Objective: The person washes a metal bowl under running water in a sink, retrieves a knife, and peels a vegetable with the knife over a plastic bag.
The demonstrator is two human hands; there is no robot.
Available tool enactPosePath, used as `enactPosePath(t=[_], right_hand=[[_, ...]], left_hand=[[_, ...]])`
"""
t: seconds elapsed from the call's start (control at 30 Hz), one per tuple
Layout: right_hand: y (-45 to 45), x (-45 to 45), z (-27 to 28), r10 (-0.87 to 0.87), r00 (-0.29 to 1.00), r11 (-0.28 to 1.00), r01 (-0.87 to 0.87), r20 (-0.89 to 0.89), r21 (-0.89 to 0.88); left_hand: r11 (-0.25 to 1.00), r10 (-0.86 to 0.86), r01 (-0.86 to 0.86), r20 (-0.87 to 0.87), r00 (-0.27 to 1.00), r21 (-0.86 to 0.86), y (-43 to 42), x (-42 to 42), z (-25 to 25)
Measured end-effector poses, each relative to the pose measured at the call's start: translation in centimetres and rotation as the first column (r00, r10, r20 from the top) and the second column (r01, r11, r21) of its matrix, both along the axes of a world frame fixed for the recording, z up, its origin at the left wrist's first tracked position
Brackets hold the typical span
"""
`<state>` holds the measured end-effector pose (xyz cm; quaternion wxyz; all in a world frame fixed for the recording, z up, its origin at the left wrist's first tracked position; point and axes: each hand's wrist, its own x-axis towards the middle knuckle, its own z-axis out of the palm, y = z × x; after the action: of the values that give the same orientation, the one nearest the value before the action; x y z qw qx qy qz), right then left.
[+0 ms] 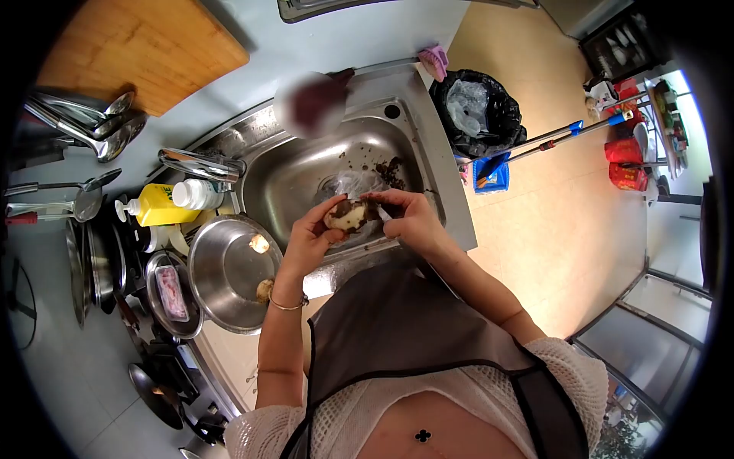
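Note:
Over the near edge of the steel sink (287,164), my left hand (312,233) grips a partly peeled tuber (349,217), pale flesh showing between patches of brown skin. My right hand (413,220) is closed on a small pale tool (384,215) at the tuber's right side; fingers cover most of it, so its kind is unclear. Beneath both hands, a clear plastic bag (348,182) lies in the sink. Brown peelings (391,173) are scattered toward the sink's right side. Left of my left wrist, a steel basin (222,287) holds two pale-and-brown pieces (259,243).
A faucet (200,164) reaches over the sink's left side. Near it stand a yellow pump bottle (162,205) and a white bottle (197,194). A smaller bowl holds a packaged pink item (172,293). A black-lined bin (489,115) stands right of the sink.

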<state>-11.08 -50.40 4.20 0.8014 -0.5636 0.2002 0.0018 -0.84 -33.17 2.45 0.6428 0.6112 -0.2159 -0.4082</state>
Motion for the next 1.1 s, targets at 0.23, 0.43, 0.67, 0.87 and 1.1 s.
enactPosePath(t=[0.23, 0.43, 0.67, 0.87, 1.1], right_hand=[[2.4, -0.4, -0.4, -0.078, 0.983, 0.886, 0.145, 0.168, -0.441], [0.2, 0.0, 0.0, 0.044, 0.998, 0.998, -0.042, -0.039, 0.04], [2.4, -0.3, -1.5, -0.122, 0.987, 0.969, 0.141, 0.101, -0.205], [0.7, 0.0, -0.7, 0.006, 1.0, 0.999, -0.007, 0.021, 0.048], [1.6, 0.0, -0.6, -0.061, 0.994, 0.991, 0.071, 0.087, -0.114]], left_hand=[[0.998, 0.062, -0.061, 0.028, 0.998, -0.022, -1.3, -0.9, 0.0], [0.998, -0.025, 0.011, 0.228, 0.973, 0.065, -0.5, -0.1, 0.7], [0.995, 0.035, -0.057, 0.258, 0.966, 0.077, -1.0, -0.4, -0.1], [0.998, 0.027, -0.034, 0.142, 0.989, 0.048, -0.6, -0.4, 0.5], [0.993, 0.053, -0.072, 0.198, 0.979, 0.092, -0.9, -0.4, 0.8]])
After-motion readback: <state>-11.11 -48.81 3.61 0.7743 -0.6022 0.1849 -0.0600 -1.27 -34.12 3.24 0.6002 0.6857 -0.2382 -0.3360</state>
